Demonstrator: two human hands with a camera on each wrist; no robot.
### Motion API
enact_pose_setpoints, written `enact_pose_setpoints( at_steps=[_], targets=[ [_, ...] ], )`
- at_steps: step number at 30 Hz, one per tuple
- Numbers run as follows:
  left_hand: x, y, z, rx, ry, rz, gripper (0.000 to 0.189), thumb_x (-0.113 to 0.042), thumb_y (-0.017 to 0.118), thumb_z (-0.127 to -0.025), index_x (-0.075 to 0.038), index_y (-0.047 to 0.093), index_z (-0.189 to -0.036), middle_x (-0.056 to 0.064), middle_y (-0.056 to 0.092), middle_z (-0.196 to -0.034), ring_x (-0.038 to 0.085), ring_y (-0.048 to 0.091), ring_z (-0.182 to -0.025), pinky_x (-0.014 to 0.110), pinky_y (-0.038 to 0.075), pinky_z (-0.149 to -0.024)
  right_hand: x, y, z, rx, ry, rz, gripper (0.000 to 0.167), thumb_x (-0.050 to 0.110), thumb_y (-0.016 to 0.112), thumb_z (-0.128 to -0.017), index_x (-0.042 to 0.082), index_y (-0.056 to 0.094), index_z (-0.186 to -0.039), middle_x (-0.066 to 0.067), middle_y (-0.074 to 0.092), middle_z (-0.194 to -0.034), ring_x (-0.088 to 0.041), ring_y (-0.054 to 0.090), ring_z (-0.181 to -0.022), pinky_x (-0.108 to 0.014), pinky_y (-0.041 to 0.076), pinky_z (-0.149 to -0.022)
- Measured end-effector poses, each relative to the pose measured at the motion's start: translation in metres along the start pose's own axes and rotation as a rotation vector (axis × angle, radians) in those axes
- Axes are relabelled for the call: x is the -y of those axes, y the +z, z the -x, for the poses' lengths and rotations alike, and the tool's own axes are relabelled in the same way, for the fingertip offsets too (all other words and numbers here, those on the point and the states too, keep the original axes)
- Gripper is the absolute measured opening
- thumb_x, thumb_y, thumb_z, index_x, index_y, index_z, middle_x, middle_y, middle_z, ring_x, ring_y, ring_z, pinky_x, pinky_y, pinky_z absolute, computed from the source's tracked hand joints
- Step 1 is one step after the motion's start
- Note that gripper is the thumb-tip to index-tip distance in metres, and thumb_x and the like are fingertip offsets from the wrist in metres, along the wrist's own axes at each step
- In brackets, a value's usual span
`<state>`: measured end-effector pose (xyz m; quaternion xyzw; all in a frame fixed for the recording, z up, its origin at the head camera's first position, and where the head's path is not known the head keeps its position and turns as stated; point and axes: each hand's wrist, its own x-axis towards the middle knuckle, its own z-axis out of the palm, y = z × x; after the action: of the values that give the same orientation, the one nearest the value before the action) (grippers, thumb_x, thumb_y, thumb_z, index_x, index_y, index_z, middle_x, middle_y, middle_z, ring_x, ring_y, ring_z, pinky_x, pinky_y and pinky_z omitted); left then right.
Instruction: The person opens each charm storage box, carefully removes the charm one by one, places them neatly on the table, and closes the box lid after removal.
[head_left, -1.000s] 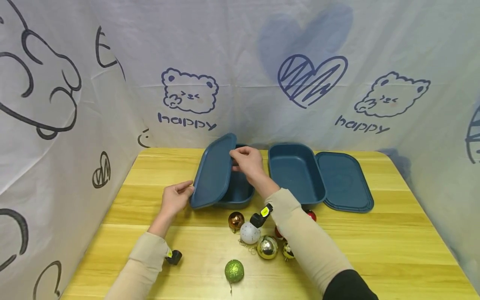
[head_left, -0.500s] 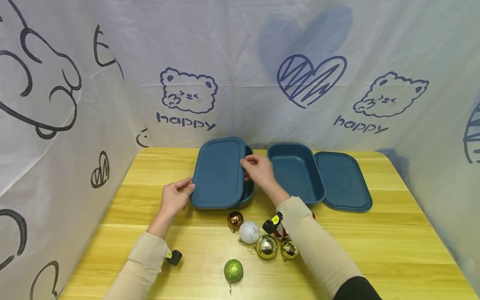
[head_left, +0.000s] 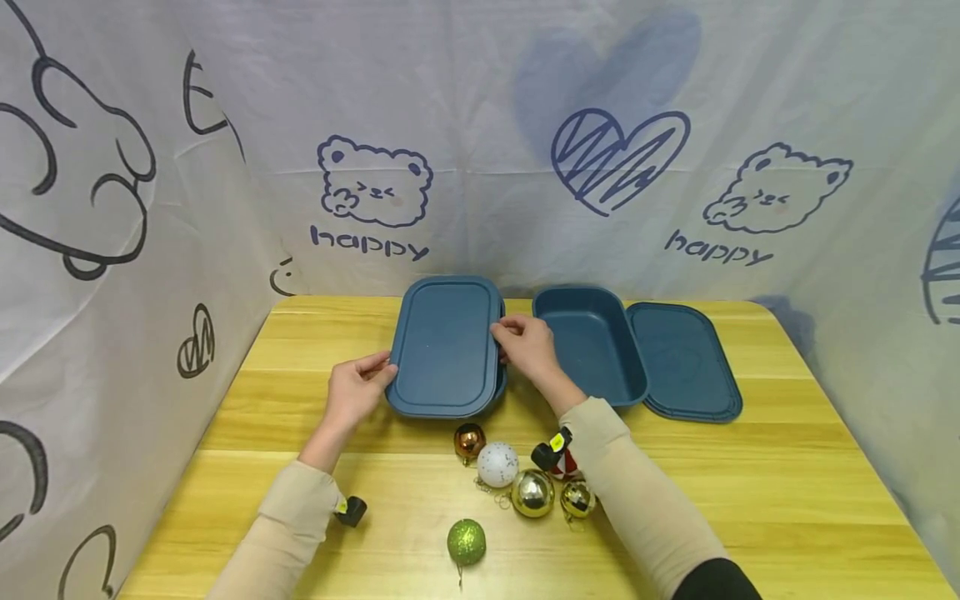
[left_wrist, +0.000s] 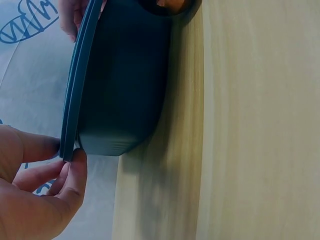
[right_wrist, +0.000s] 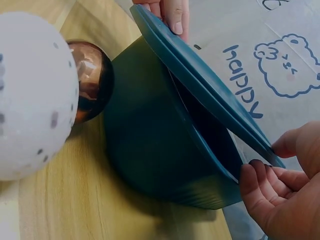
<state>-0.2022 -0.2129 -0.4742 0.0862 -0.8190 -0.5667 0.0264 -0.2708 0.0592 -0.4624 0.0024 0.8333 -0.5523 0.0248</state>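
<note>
A dark blue lid (head_left: 446, 346) lies over the left blue box (right_wrist: 155, 135). My left hand (head_left: 355, 390) pinches the lid's left edge between thumb and fingers, and there the lid sits at the box rim in the left wrist view. At the opposite edge my right hand (head_left: 531, 348) pinches the lid. The right wrist view shows this side raised, with a dark gap between lid and rim; some fingertips touch or nearly touch the rim. The box's inside is mostly hidden.
Right of it stands an uncovered blue box (head_left: 592, 350), beside its flat lid (head_left: 686, 362). Several ornament balls lie in front: copper (head_left: 469, 442), white speckled (head_left: 498, 464), gold (head_left: 533, 493), faceted gold (head_left: 577, 499), red-and-white (head_left: 564, 465), green glitter (head_left: 467, 542). Cloth walls enclose the table.
The lid has gone from steeply tilted to nearly level over the left box, its right side coming down and rightward with my right hand. My left hand has shifted slightly.
</note>
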Motion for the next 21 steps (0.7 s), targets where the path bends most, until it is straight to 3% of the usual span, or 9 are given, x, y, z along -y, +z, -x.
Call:
enact_pose_setpoints(
  at_steps=[11,16,21],
  targets=[
    [-0.0042,0.0046,-0.0034,0.047,0.006,-0.037,0.04,-0.013,0.068,-0.103,0.001,0.066,-0.141,0.025,0.07,-0.13,0.035,0.068,-0.122,0.007,0.051,-0.077,-0.0043,-0.0013,-0.0021,-0.013,0.049,0.01,0.037,0.025,0.064,-0.105,0.003,0.072,-0.135,-0.019,0.078,-0.11,-0.026,0.074,-0.085,-0.048,0.065,-0.082],
    [-0.0058,0.0063,-0.0042,0.048,0.01,-0.047,0.039,-0.012,0.069,-0.103,0.002,0.067,-0.139,0.027,0.071,-0.129,0.037,0.069,-0.121,0.008,0.051,-0.075,-0.0051,-0.0003,-0.005,-0.026,0.071,0.04,0.038,0.026,0.064,-0.105,0.005,0.072,-0.136,-0.017,0.078,-0.111,-0.03,0.076,-0.087,-0.037,0.064,-0.075],
    [-0.0055,0.008,-0.0075,0.048,0.015,-0.065,0.039,-0.013,0.069,-0.103,0.002,0.067,-0.139,0.026,0.071,-0.127,0.037,0.069,-0.118,0.008,0.051,-0.074,-0.006,0.0016,-0.0063,-0.017,0.067,0.081,0.043,0.027,0.064,-0.105,0.005,0.068,-0.141,-0.017,0.075,-0.126,-0.03,0.077,-0.094,-0.033,0.063,-0.076]
  ],
)
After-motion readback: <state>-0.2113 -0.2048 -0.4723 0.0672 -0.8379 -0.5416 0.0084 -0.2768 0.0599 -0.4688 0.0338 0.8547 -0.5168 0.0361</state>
